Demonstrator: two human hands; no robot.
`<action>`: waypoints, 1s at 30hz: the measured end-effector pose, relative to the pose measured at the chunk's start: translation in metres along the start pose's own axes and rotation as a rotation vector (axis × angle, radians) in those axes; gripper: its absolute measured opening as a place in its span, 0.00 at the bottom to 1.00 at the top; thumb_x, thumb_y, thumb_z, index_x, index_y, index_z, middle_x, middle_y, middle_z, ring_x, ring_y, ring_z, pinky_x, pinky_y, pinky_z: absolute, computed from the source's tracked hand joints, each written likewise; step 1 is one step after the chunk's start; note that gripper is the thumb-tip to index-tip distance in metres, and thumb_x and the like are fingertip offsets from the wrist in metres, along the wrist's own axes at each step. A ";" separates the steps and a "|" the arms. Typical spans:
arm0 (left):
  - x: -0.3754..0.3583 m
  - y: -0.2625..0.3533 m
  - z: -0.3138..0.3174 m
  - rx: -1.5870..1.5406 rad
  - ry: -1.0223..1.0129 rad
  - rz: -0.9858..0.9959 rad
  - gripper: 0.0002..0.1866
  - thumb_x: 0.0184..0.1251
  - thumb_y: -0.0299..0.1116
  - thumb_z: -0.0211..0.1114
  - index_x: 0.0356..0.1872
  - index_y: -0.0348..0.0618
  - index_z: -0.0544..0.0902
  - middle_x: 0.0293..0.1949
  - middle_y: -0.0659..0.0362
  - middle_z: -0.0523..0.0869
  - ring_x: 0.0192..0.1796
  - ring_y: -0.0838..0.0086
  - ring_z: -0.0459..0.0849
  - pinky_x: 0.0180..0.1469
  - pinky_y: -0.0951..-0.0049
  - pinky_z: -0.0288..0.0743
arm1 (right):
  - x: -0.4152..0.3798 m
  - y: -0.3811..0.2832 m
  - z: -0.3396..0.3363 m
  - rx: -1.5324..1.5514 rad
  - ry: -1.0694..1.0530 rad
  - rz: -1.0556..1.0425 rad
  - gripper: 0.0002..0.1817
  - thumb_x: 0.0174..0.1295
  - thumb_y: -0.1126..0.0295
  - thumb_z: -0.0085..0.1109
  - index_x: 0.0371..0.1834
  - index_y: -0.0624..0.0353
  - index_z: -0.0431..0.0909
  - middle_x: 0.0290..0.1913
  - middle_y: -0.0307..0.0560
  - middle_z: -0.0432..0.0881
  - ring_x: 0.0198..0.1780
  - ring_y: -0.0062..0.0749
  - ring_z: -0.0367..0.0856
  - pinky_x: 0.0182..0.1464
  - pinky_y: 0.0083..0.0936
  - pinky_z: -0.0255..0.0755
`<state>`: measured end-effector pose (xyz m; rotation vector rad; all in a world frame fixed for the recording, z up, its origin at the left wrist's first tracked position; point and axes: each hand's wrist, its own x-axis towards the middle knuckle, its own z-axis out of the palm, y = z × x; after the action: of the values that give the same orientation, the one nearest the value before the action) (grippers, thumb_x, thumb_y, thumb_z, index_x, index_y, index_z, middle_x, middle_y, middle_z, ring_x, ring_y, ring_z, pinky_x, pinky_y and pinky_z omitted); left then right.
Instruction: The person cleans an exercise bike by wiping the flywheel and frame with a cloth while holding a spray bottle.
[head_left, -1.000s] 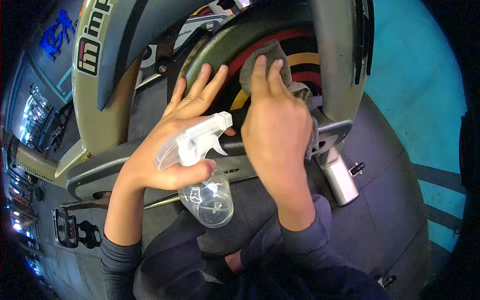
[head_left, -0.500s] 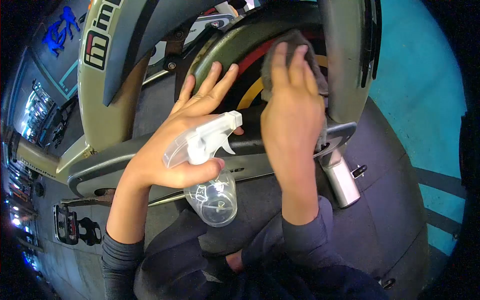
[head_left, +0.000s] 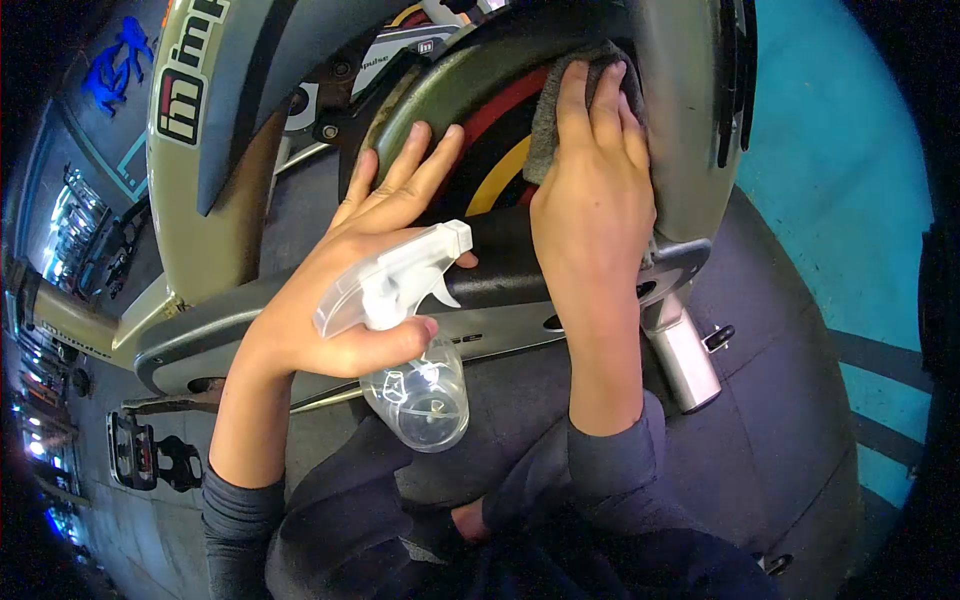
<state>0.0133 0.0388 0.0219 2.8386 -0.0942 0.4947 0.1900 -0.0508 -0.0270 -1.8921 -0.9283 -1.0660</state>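
Note:
My left hand (head_left: 365, 235) has a clear spray bottle (head_left: 425, 395) with a white trigger head hooked between thumb and palm. Its other fingers spread out against the rim of an exercise bike's flywheel (head_left: 440, 115). With fingers laid over a dark grey cloth (head_left: 542, 135), my right hand (head_left: 595, 190) presses it to the upper right of the flywheel, beside the frame post. Red and yellow bands show on the wheel between the two hands. Part of the cloth is hidden beneath the right hand.
The bike's beige frame tube (head_left: 195, 150) rises at the left, and a grey lower cover (head_left: 300, 320) crosses below my hands. A silver foot (head_left: 685, 365) rests on the dark floor at right, near blue flooring (head_left: 830, 150). A pedal (head_left: 150, 455) sits lower left.
My right hand has moved slightly up and right with the cloth, uncovering more of the yellow band. My left hand and the spray bottle appear shifted a little left.

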 end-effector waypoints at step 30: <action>-0.005 -0.008 0.001 -0.035 0.022 0.083 0.32 0.41 0.49 0.61 0.48 0.40 0.84 0.77 0.41 0.52 0.80 0.46 0.44 0.76 0.44 0.28 | -0.007 -0.016 -0.020 -0.030 -0.170 0.032 0.31 0.52 0.75 0.58 0.64 0.63 0.72 0.64 0.64 0.74 0.58 0.46 0.81 0.55 0.36 0.77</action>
<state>0.0093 0.0465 0.0175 2.8034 -0.2144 0.5362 0.1669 -0.0628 -0.0220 -2.0408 -0.9777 -0.9152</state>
